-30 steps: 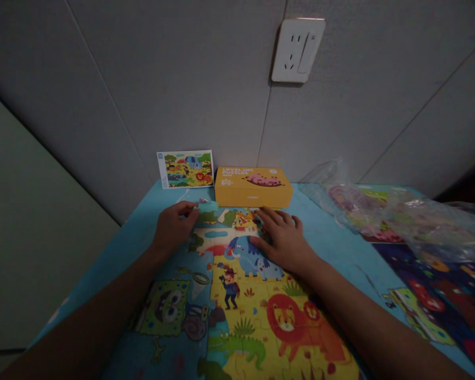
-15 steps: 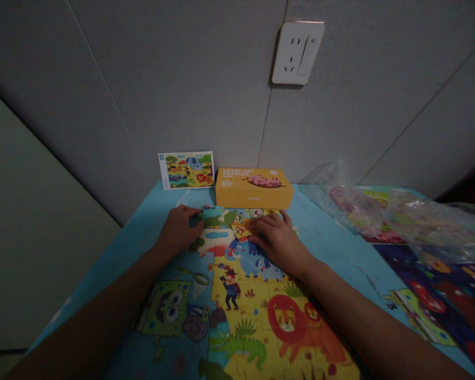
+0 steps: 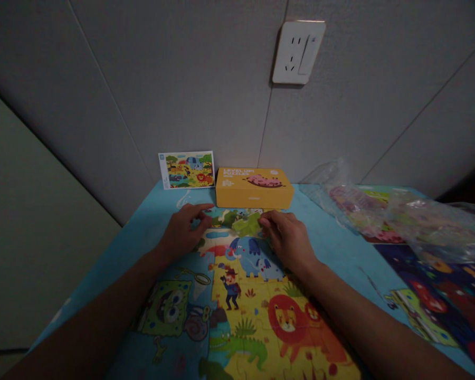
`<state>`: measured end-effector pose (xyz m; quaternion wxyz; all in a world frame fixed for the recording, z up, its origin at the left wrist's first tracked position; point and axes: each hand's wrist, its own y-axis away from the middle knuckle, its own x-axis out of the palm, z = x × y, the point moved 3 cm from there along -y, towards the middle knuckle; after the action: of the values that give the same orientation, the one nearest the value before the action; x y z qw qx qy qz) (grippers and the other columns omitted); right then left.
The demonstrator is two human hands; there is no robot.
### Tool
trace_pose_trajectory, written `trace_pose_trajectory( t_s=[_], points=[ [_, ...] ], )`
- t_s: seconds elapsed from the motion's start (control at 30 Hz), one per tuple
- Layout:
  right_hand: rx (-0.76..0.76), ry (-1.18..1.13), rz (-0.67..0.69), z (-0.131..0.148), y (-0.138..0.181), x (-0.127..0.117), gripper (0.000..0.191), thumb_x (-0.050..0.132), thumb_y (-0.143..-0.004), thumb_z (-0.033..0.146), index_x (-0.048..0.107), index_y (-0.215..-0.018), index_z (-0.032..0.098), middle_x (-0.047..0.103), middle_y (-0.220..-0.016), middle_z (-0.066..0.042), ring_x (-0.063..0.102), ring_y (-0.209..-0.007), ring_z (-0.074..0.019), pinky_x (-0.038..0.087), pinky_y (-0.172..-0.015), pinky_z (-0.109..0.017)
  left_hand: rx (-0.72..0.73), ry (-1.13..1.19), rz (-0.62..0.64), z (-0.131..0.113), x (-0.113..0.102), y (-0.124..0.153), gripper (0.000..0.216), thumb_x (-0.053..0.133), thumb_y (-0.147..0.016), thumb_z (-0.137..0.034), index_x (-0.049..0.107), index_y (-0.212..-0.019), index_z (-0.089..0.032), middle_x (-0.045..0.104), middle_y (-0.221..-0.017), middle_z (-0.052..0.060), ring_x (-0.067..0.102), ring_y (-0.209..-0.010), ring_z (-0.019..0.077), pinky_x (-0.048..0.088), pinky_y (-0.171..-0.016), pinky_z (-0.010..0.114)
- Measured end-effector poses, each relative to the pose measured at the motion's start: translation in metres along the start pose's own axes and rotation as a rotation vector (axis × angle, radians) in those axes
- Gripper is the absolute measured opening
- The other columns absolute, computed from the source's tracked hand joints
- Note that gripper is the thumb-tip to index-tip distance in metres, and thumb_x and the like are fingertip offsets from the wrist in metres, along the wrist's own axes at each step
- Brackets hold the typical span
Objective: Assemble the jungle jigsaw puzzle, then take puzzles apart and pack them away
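A colourful animal jigsaw puzzle (image 3: pixel 261 306) lies on the blue cartoon table cover (image 3: pixel 150 232), with a lion, an elephant and a crocodile on it. My left hand (image 3: pixel 184 232) rests on the puzzle's far left corner, fingers spread flat on the pieces. My right hand (image 3: pixel 287 237) is at the far edge, its fingertips pinched on a green puzzle piece (image 3: pixel 247 226) in the top row. Both hands are just in front of the yellow puzzle box (image 3: pixel 254 187).
A reference picture card (image 3: pixel 187 169) leans on the grey wall beside the box. Clear plastic bags (image 3: pixel 399 216) with more puzzle pieces lie at the right. A white wall socket (image 3: pixel 298 51) is above. The table's left edge drops off near my left forearm.
My left hand set its blue piece down at the far left corner and flattened. My right hand moved up to the top row and now pinches a green piece.
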<state>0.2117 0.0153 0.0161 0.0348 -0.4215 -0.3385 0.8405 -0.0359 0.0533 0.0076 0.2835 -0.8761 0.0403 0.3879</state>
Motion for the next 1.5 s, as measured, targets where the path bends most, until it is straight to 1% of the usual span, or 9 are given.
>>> trace_pose_trajectory(
  t_s=[0.1,0.23,0.37,0.5,0.63,0.83,1.07,1.3,1.5],
  points=[
    [-0.07,-0.109,0.02,0.012,0.002,0.0,0.02,0.048,-0.097,0.024,0.062,-0.082,0.02,0.067,-0.072,-0.003,0.06,-0.071,-0.0176,0.042,-0.072,-0.031,0.153,0.088,0.083,-0.01,0.003,0.003,0.034,0.056,-0.091,-0.03,0.062,-0.122,-0.019,0.072,-0.092,0.005,0.059,-0.09,0.0198,0.047,-0.082,0.033],
    [-0.23,-0.229,0.211,0.027,0.006,0.009,0.02,0.047,-0.097,0.023,0.065,-0.09,0.02,0.071,-0.082,-0.003,0.062,-0.077,-0.0174,0.044,-0.075,-0.031,0.367,0.16,0.289,-0.031,0.011,0.009,0.038,0.067,-0.085,-0.031,0.061,-0.12,-0.02,0.067,-0.117,0.007,0.055,-0.109,0.0224,0.038,-0.101,0.039],
    [-0.255,-0.281,0.318,0.027,0.01,0.017,0.022,0.046,-0.096,0.019,0.067,-0.102,0.02,0.072,-0.087,-0.004,0.063,-0.08,-0.0178,0.044,-0.078,-0.032,0.352,0.157,0.465,-0.04,0.02,0.012,0.016,0.072,-0.08,-0.029,0.066,-0.091,-0.018,0.069,-0.092,0.003,0.056,-0.094,0.0202,0.04,-0.096,0.037],
    [-0.141,-0.301,0.241,0.022,0.009,0.016,0.023,0.046,-0.096,0.02,0.066,-0.106,0.018,0.073,-0.092,-0.005,0.064,-0.085,-0.018,0.045,-0.08,-0.032,0.208,0.184,0.407,-0.034,0.018,0.012,0.003,0.066,-0.081,-0.02,0.065,-0.083,-0.018,0.064,-0.079,0.002,0.054,-0.091,0.0196,0.045,-0.082,0.031],
    [-0.045,-0.338,0.196,0.021,0.007,0.01,0.033,0.039,-0.099,0.027,0.068,-0.086,0.018,0.071,-0.077,-0.004,0.062,-0.074,-0.0167,0.043,-0.072,-0.031,0.101,0.207,0.357,-0.03,0.012,0.011,0.008,0.056,-0.083,-0.017,0.063,-0.078,-0.017,0.06,-0.082,0.004,0.055,-0.088,0.019,0.046,-0.071,0.028],
    [-0.186,-0.317,0.381,0.027,0.008,0.011,0.026,0.06,-0.089,0.042,0.069,-0.087,0.018,0.071,-0.081,-0.003,0.061,-0.076,-0.0178,0.039,-0.076,-0.034,0.335,0.177,0.382,-0.038,0.01,0.011,0.012,0.053,-0.084,-0.014,0.065,-0.086,-0.017,0.065,-0.086,0.005,0.054,-0.091,0.0193,0.043,-0.088,0.035],
    [-0.262,-0.104,0.526,0.031,0.015,0.014,0.061,0.075,-0.068,0.062,0.068,-0.113,0.021,0.065,-0.107,-0.009,0.058,-0.098,-0.0264,0.038,-0.084,-0.04,0.373,0.106,0.495,-0.036,0.012,0.015,0.021,0.061,-0.077,-0.017,0.068,-0.096,-0.018,0.06,-0.103,0.007,0.052,-0.101,0.0229,0.038,-0.096,0.04],
    [-0.266,-0.101,0.526,0.032,0.012,0.014,0.04,0.071,-0.079,0.045,0.069,-0.107,0.017,0.069,-0.096,-0.008,0.063,-0.091,-0.023,0.043,-0.083,-0.038,0.376,0.122,0.499,-0.036,0.011,0.015,0.025,0.062,-0.076,-0.018,0.067,-0.1,-0.02,0.058,-0.103,0.007,0.051,-0.102,0.023,0.038,-0.097,0.041],
    [-0.245,-0.2,0.421,0.031,0.008,0.011,0.031,0.044,-0.099,0.033,0.068,-0.09,0.016,0.071,-0.08,-0.005,0.063,-0.074,-0.0159,0.043,-0.072,-0.03,0.314,0.219,0.382,-0.034,0.012,0.011,0.01,0.061,-0.085,-0.024,0.064,-0.093,-0.019,0.064,-0.093,0.005,0.056,-0.095,0.0205,0.042,-0.09,0.036]
  ],
)
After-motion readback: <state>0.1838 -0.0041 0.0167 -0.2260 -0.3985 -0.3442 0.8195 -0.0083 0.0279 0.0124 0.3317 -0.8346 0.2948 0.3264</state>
